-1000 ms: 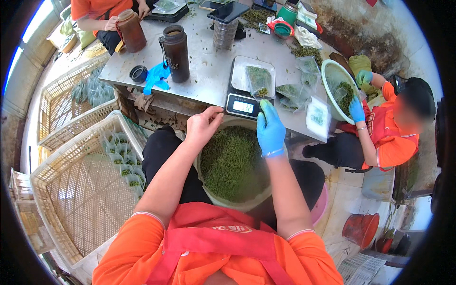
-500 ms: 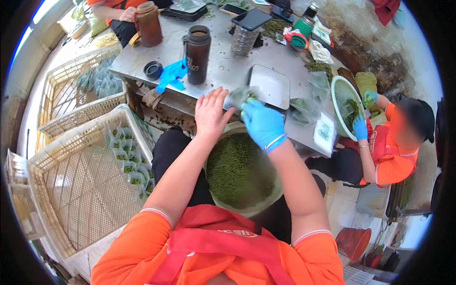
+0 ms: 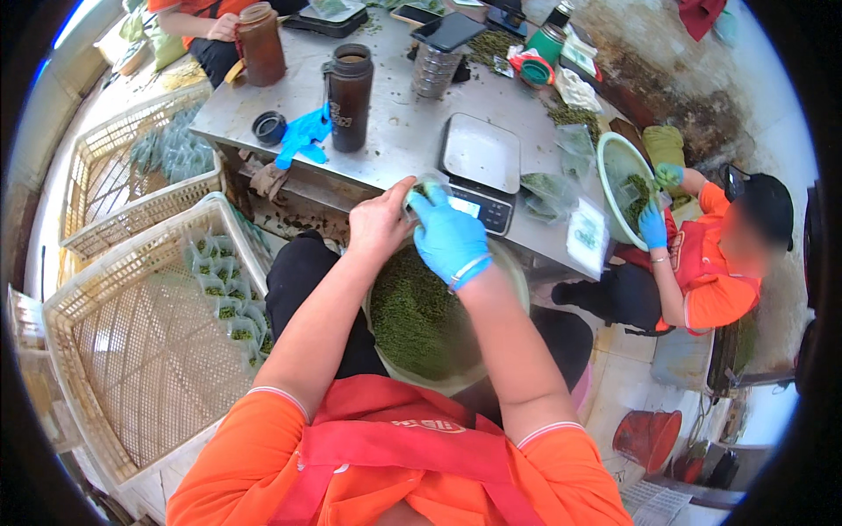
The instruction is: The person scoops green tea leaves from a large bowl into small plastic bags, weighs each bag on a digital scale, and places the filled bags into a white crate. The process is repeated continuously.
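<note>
A small clear plastic bag (image 3: 436, 181) with green bits in it is held between my hands, just off the table's near edge. My bare left hand (image 3: 379, 221) is closed, its fingertips pinching the bag from the left. My right hand (image 3: 450, 238), in a blue glove, is closed on the bag from the right; the fingers partly hide it. Below both hands, between my knees, stands a pale round tub (image 3: 519, 279) holding loose green granules (image 3: 412, 316). Close to my right hand on the table is a digital scale (image 3: 481, 156) with its display lit and a bare white pan.
Left of me are two plastic crates (image 3: 88, 386), the nearer with a row of filled bags (image 3: 230, 294). The metal table (image 3: 395, 105) carries a dark bottle (image 3: 351, 101), a blue glove (image 3: 304, 136) and bags (image 3: 548, 191). At right a co-worker (image 3: 715, 254) handles a green-rimmed basin (image 3: 605, 175).
My hands have come back from beside the scale's pan toward me. My left hand, stretched out before, has closed on the bag. The view has shifted slightly.
</note>
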A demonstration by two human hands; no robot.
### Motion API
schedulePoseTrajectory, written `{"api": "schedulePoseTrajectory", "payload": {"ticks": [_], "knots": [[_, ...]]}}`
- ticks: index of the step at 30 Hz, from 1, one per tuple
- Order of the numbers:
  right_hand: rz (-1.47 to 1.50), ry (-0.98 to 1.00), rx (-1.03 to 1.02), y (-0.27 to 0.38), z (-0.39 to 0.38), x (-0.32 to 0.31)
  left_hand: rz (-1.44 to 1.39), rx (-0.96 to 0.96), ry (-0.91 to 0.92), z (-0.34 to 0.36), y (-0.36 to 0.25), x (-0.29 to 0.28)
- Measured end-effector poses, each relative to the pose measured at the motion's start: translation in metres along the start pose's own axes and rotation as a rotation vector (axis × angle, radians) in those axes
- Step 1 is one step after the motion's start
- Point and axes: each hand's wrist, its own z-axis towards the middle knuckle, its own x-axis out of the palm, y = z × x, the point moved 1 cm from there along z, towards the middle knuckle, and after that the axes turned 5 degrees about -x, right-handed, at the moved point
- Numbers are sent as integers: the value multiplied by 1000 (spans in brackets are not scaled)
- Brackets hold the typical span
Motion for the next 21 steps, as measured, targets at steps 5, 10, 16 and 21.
{"api": "schedulePoseTrajectory", "payload": {"ticks": [5,10,16,21], "knots": [[60,120,-15,-21,6,21,-9,71,-46,2,-9,-2],[1236,-128,165,-37,-35,-40,4,-168,40,3,-11,-4],[940,-487,601,-159,-47,-53,-56,-418,119,11,-14,-12],[1113,-464,706,-213,-12,-37,-150,-355,147,8,-3,-6]]}}
